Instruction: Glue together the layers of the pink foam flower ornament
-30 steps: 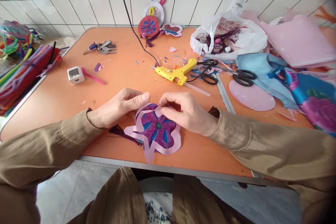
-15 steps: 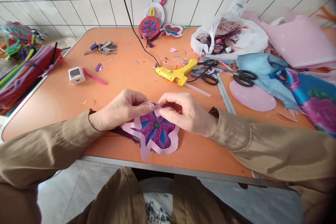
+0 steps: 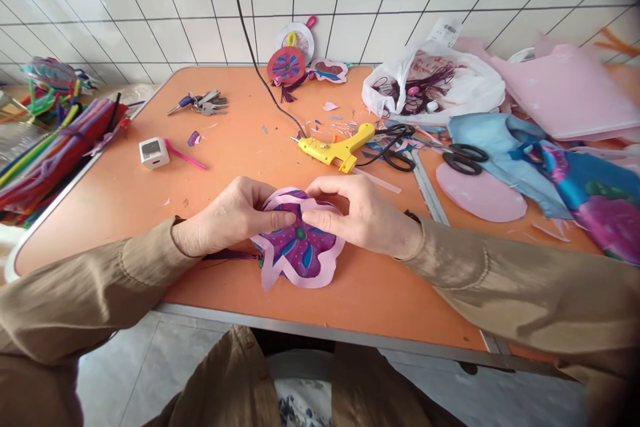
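Pinching a flower-shaped piece (image 3: 300, 257) with left hand (image 3: 235, 213) and right hand (image 3: 367, 217)

Holding the piece near the front edge of the orange desk (image 3: 400, 300), between both hands. Cannot tell whether lifted clear or resting on the surface. Coloured purple and blue on the face, with a green centre and a wavy pink border. Closed tightly in the left grip at the upper left, with thumb across the front and fingers mostly hidden behind. Clasped likewise in the right grip at the upper right, thumb to thumb nearly tip to tip, just above the green centre. Can see a dark tassel (image 3: 233, 255) at the lower left of the piece, partly hidden by the left hand.

Beyond the hands, can see a yellow glue gun (image 3: 327, 151) with nozzle to the left, among small scraps. Further left, can make out a white block (image 3: 154, 154) and a bunch of keys (image 3: 205, 103). To the right, can find a pink oval (image 3: 480, 197) partly under black scissor handles (image 3: 465, 159), near blue cloth (image 3: 495, 133). At the back, can spot a white plastic bag (image 3: 475, 90) with dark threads inside.
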Demonstrator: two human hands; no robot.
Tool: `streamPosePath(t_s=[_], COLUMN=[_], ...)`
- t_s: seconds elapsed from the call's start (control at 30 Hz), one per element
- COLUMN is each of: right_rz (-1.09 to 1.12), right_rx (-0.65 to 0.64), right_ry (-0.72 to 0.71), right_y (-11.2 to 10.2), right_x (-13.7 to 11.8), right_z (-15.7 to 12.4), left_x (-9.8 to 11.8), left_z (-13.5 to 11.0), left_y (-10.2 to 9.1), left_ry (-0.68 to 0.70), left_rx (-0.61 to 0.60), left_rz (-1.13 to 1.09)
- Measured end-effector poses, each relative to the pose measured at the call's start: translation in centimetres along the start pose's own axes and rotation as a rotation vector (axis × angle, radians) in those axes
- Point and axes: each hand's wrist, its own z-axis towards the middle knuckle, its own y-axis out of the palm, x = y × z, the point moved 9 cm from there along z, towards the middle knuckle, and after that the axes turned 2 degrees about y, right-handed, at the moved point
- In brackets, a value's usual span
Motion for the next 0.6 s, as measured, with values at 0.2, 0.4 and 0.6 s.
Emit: streamPosePath(t_s=[0.2, 0.4, 0.6], right_rz=[-0.046, 0.105, 0.107], right_rx=[-0.024, 0.008, 0.001], right_ry=[-0.014, 0.001, -0.008], right_y=[-0.09, -0.51, -0.57], right_x=[-0.70, -0.10, -0.39], right_z=[0.17, 0.51, 0.46], left_x=[0.17, 0.38, 0.43], left_z=[-0.14, -0.15, -0.17], left_y=[0.38, 0.26, 0.43], left_ry=[0.033, 0.033, 0.036], left_rx=[-0.034, -0.066, -0.086], left_rz=[0.031, -0.002, -0.028])
